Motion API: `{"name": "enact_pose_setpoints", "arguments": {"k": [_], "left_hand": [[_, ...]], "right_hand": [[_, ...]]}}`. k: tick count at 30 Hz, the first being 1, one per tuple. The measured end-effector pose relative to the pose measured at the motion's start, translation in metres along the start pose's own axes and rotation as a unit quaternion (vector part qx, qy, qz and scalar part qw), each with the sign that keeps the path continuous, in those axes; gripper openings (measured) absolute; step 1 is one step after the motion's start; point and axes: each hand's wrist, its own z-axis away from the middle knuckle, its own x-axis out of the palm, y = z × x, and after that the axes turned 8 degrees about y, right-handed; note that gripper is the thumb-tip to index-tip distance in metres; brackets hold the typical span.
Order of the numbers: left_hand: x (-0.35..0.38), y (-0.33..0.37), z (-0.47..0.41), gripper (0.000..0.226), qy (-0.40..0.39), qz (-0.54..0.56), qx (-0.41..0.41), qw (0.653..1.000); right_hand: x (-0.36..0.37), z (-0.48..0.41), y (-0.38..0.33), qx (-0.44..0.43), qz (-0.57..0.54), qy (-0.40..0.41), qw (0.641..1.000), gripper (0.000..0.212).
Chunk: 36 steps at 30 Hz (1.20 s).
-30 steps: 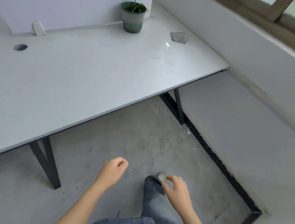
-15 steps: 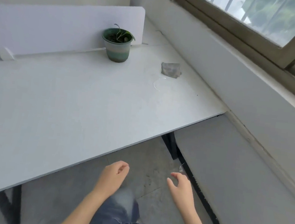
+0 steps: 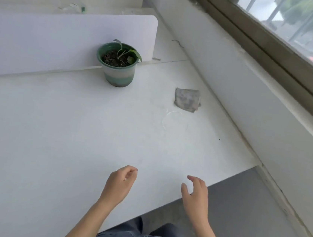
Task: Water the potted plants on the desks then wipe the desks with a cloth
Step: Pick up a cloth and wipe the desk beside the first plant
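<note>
Left hand [image 3: 119, 184] hovering over the near desk [image 3: 51, 145] edge with fingers loosely curled and empty, right hand [image 3: 195, 197] hanging spread and empty, potted plant [image 3: 119, 63] standing against the divider [image 3: 63, 35], folded cloth [image 3: 188, 99] lying to its right

Potted plant [image 3: 119, 64] on desk [image 3: 52, 135] against divider [image 3: 54, 34], cloth [image 3: 188, 99] to its right
</note>
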Motion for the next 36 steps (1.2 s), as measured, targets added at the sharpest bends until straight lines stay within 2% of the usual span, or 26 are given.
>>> {"name": "enact_pose_setpoints", "arguments": {"k": [5, 9, 13, 19, 26, 29, 33, 36], "left_hand": [[0.002, 0.005, -0.023, 0.016, 0.072, 0.027, -0.046, 0.996], [0.005, 0.003, -0.053, 0.031, 0.181, -0.076, -0.024, 0.980], [0.006, -0.005, -0.084, 0.045, 0.249, -0.173, -0.056, 0.951], [0.025, -0.015, -0.108, 0.061, 0.255, -0.265, -0.125, 0.921], [0.033, -0.014, -0.114, 0.062, 0.280, -0.312, -0.155, 0.894], [0.033, -0.014, -0.115, 0.062, 0.291, -0.309, -0.163, 0.891], [0.032, -0.013, -0.116, 0.060, 0.288, -0.312, -0.171, 0.889], [0.032, -0.013, -0.117, 0.059, 0.287, -0.315, -0.174, 0.888]], "right_hand": [[0.002, -0.034, -0.001, -0.004, 0.013, -0.014, 1.000, 0.034], [0.007, -0.084, -0.013, -0.041, 0.028, -0.041, 0.998, 0.035], [0.012, -0.152, -0.030, -0.098, 0.066, -0.064, 0.991, 0.036], [0.017, -0.265, -0.068, -0.182, 0.111, -0.054, 0.976, 0.039], [0.047, -0.356, -0.090, -0.255, 0.207, -0.092, 0.940, 0.054], [0.065, -0.361, -0.085, -0.263, 0.251, -0.108, 0.925, 0.052], [0.081, -0.340, -0.082, -0.258, 0.252, -0.088, 0.929, 0.053], [0.094, -0.299, -0.081, -0.312, 0.234, -0.115, 0.914, 0.062]]}}
